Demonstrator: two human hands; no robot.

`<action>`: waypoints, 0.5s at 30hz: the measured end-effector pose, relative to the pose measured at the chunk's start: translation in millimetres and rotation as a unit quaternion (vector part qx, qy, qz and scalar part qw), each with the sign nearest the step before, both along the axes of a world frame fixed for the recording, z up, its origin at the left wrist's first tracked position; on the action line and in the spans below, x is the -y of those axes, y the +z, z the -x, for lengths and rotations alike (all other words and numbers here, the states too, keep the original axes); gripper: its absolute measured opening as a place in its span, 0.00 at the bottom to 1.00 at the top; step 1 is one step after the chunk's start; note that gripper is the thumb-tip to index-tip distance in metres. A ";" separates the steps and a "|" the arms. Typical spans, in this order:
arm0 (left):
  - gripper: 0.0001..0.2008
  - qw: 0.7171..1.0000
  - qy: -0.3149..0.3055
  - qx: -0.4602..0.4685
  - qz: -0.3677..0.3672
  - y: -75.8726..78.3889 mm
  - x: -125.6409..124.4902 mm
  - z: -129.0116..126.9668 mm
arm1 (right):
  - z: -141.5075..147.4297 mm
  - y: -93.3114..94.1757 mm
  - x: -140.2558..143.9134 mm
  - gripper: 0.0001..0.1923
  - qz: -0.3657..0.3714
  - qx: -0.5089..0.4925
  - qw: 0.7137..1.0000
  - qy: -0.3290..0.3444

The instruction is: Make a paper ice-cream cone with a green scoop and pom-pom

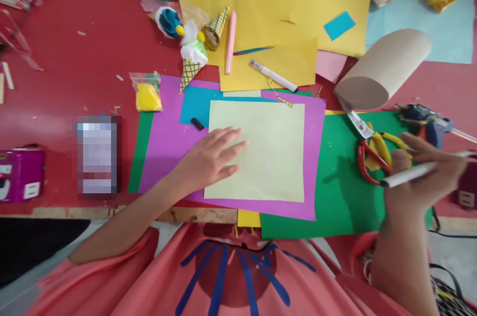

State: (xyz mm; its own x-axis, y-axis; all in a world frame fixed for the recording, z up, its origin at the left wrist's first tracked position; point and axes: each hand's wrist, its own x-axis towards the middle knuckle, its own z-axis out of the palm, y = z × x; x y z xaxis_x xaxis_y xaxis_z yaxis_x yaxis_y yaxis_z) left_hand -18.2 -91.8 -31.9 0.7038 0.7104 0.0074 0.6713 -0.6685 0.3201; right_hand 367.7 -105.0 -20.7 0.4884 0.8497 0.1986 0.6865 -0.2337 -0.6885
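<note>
My left hand [211, 158] lies flat on a pale cream sheet of paper [268, 152], its fingers spread over the sheet's left part. Under that sheet are purple paper [313, 157], a blue piece [194, 105] and green paper [298, 226]. To the right, my right hand [421, 182] is raised over the green paper, closed around a white marker [413, 175]. The marker's dark tip points left, and its far end is blurred. A black cap [197, 123] lies left of the cream sheet. Scissors [363, 129] with red and yellow handles lie just beyond my right hand.
A cardboard tube [387, 67] and a glue gun [428, 121] lie at right. Beyond the sheet are yellow paper [283, 8], paper ice-cream cones [192, 65], a pink stick [230, 42] and another marker [274, 76]. A yellow packet [148, 96] and a phone [97, 157] lie left.
</note>
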 end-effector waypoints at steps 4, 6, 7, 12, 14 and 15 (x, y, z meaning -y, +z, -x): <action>0.31 0.996 -0.065 -0.054 -0.006 -9.8 7.4 -8.0 | 43.5 -0.4 4.4 0.18 0.025 -0.137 0.985 0.105; 0.32 0.994 -0.086 -0.063 -0.008 -14.5 11.6 -12.0 | 55.9 -1.2 2.3 0.20 0.032 -0.220 0.961 0.167; 0.32 0.994 -0.094 -0.064 -0.009 -16.1 13.7 -14.2 | 61.4 -2.0 -1.2 0.22 0.034 -0.269 0.941 0.200; 0.32 0.993 -0.090 -0.072 -0.010 -15.7 19.8 -26.6 | 92.4 -16.2 -40.7 0.27 0.110 -0.494 0.804 0.314; 0.32 0.994 -0.083 -0.077 -0.007 -13.6 20.1 -30.0 | 103.0 -24.6 -58.4 0.29 0.127 -0.490 0.797 0.329; 0.32 0.994 -0.079 -0.079 -0.006 -12.8 20.1 -31.0 | 106.8 -27.7 -65.7 0.28 0.105 -0.462 0.818 0.327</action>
